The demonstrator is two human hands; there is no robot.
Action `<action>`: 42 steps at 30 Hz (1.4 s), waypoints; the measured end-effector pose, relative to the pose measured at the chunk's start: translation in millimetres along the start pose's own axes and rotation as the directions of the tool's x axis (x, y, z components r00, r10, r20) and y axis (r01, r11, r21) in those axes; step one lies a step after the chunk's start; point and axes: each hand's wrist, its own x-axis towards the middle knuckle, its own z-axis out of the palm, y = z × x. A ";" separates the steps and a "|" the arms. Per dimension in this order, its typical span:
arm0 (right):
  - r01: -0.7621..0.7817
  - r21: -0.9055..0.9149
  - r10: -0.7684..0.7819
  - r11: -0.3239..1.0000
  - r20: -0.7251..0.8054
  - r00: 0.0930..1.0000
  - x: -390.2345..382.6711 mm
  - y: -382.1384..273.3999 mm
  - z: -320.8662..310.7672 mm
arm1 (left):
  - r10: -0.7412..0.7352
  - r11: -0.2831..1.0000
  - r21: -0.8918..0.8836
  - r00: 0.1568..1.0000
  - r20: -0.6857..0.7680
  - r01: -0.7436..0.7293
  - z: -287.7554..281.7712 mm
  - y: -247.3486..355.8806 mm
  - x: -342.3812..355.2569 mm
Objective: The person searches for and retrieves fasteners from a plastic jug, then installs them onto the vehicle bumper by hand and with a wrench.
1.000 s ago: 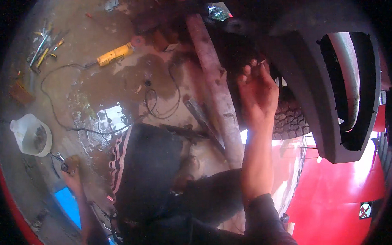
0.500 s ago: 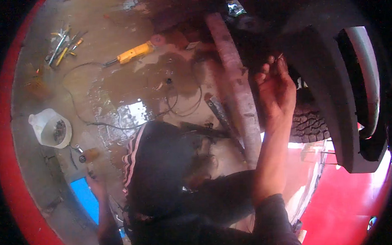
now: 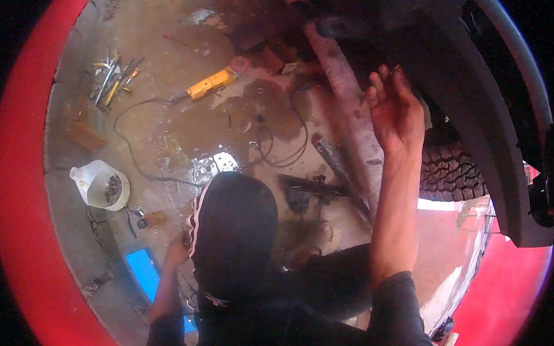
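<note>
My right hand (image 3: 397,117) is raised, palm up, beneath the edge of a black curved vehicle bumper (image 3: 469,75). Its fingers are curled, and the index finger and thumb seem pinched on a tiny object too small to name. A treaded tyre (image 3: 451,173) stands just beyond the right wrist. My left hand (image 3: 179,249) is low at the left, against the striped side of my dark trouser leg (image 3: 236,229). Its fingers are mostly hidden there. Below that hand is a flat blue object (image 3: 144,272).
A cut-open white plastic jug (image 3: 110,191) holds small metal parts. Farther off lie a yellow angle grinder (image 3: 211,84) with its cord and a heap of hand tools (image 3: 114,81). A long metal beam (image 3: 341,79) and a dark bar (image 3: 331,162) lie between me and the vehicle.
My left hand has moved from beside the blue object up and right to my leg. My right hand stays raised by the bumper. The whole view has shifted slightly.
</note>
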 end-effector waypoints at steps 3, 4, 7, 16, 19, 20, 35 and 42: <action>0.044 -0.022 -0.045 0.999 -0.044 0.998 5.0 2.8 0.0 | 0.031 0.989 -0.145 0.995 0.094 -0.017 19.6 -21.7 14.2; 0.032 -0.014 -0.033 0.999 -0.083 0.996 6.3 4.2 -0.4 | -0.105 0.958 -0.257 0.989 0.103 0.128 26.6 -26.2 19.4; 0.018 0.115 -0.010 0.993 -0.065 0.998 8.1 10.1 -4.4 | -0.238 0.899 -0.356 0.967 0.094 0.256 31.2 -29.2 26.3; -0.073 0.422 0.026 0.904 0.118 0.993 11.9 15.8 -10.9 | -0.188 0.918 -0.329 0.974 0.127 0.220 15.4 -6.1 35.6; -0.140 0.495 0.079 0.858 0.143 0.987 6.0 12.4 -4.5 | -0.177 0.886 -0.411 0.975 0.131 0.216 25.2 -19.4 40.3; -0.140 0.496 0.094 0.857 0.117 0.989 3.2 10.7 -2.6 | -0.149 0.833 -0.517 0.979 0.137 0.199 29.2 -24.0 41.4; -0.257 0.343 0.136 0.904 0.340 0.931 22.5 19.4 -21.6 | -0.113 0.982 -0.135 0.986 0.120 0.129 -25.2 75.8 28.2; -0.289 0.491 0.154 0.822 0.298 0.942 31.5 18.5 -20.3 | -0.209 0.975 -0.035 0.962 0.173 0.218 -26.7 75.3 23.7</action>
